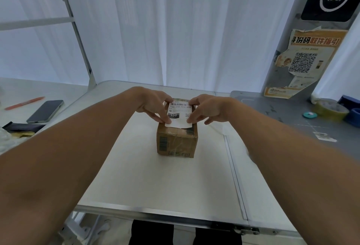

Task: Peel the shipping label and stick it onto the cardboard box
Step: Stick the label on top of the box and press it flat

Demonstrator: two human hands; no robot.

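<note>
Both hands out over the cardboard box (177, 141), which sits mid-table (155, 182) straight ahead of me. Shipping label (180, 114) lies across the box top between my hands, printed side up, barcode at the far end. My left hand (153, 104) pinches the label's left edge, thumb at the far corner and fingertips (168, 121) at the near corner; my right hand (209, 109) mirrors it on the right edge, fingers closed on the paper, spare fingers splayed loose. Near edge of the label overhangs the box's front rim a little, and looks not yet pressed flat; can't tell how much of the adhesive has taken. Judgement: this is the placing step, backing already off. To do it well, keep the label taut between both hands, square its sides to the box edges, tack one end first, then smooth toward the other end with flat fingers so no bubble or crease is trapped. The overhang should be shifted back or folded cleanly over the front. Phone (45, 111) and pen (24, 103) off past my left hand, tape rolls (331, 109) past my right, none in the way.
</note>
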